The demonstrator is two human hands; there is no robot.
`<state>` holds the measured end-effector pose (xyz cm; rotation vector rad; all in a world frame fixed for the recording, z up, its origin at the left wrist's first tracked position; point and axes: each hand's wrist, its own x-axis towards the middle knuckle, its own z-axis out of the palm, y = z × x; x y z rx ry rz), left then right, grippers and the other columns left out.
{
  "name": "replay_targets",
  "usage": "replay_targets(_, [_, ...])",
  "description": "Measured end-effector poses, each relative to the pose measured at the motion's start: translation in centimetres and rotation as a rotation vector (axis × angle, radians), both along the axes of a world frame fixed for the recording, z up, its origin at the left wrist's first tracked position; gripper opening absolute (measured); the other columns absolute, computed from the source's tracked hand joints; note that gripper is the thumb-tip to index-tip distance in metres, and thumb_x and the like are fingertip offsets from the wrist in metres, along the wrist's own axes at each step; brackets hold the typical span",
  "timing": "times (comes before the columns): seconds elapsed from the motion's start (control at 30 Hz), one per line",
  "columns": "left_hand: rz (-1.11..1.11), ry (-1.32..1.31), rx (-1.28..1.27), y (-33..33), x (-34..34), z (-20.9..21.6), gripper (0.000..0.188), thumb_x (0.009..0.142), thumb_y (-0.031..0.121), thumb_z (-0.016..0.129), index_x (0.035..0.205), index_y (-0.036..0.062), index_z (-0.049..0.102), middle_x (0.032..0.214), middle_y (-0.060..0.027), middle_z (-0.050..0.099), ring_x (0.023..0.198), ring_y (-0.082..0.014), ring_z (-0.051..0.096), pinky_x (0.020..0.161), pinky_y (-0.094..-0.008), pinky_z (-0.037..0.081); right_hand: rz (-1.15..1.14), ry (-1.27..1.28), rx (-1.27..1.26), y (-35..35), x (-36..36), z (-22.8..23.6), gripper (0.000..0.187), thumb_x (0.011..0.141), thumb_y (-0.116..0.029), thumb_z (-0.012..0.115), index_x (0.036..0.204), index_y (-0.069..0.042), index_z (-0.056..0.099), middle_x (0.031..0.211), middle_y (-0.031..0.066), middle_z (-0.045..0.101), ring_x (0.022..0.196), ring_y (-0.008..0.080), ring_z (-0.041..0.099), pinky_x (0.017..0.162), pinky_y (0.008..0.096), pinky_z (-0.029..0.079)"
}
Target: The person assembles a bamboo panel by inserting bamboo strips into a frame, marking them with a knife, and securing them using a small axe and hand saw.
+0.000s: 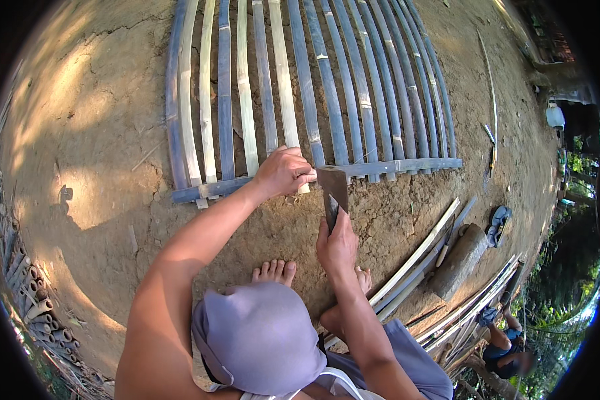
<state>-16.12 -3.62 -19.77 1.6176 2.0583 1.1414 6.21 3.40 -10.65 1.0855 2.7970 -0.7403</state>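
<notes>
Elbow bent, the left hand (pixel 287 173) curls at the near edge of the rack (pixel 420 165), its hold unclear; the right hand (pixel 338 245) wraps tightly round the blade's (pixel 335 187) handle.

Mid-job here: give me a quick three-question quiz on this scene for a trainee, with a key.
1. Which hand holds the flat-bladed tool?
2. True or false: the thick log lies on the person's left.
3. Fill in: the left hand is at the ____ that runs across the near ends of the bamboo slats.

Key:
1. The right hand.
2. False; it lies on the person's right, near some dark footwear.
3. Crosspiece.
</notes>
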Motion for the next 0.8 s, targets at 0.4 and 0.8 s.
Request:
replay_targets(0.4, [0.037,-0.023,0.020,0.0,1.0,-0.1,0.015,0.086,0.025,0.078,0.079,0.0123,0.075,0.072,0.0014,0.069,0.077,-0.0209,0.060,0.072,-0.0378,0.047,-0.041,0.059,-0.021,0.7,-0.7,0.6,0.054,0.096,-0.015,0.064,0.145,-0.002,0.043,0.103,0.0307,0.068,0.082,0.0505,0.069,0.069,0.0581,0.055])
replay_targets(0.8, [0.314,-0.021,0.013,-0.2,0.9,-0.3,0.015,0.083,0.012,0.066,0.093,0.0056,0.075,0.084,-0.0101,0.073,0.084,-0.0287,0.062,0.081,-0.0417,0.048,-0.040,0.095,-0.020,0.6,-1.7,1.9,0.040,0.098,-0.019,0.066,0.128,0.004,0.053,0.092,0.0325,0.068,0.080,0.0521,0.068,0.068,0.0590,0.053])
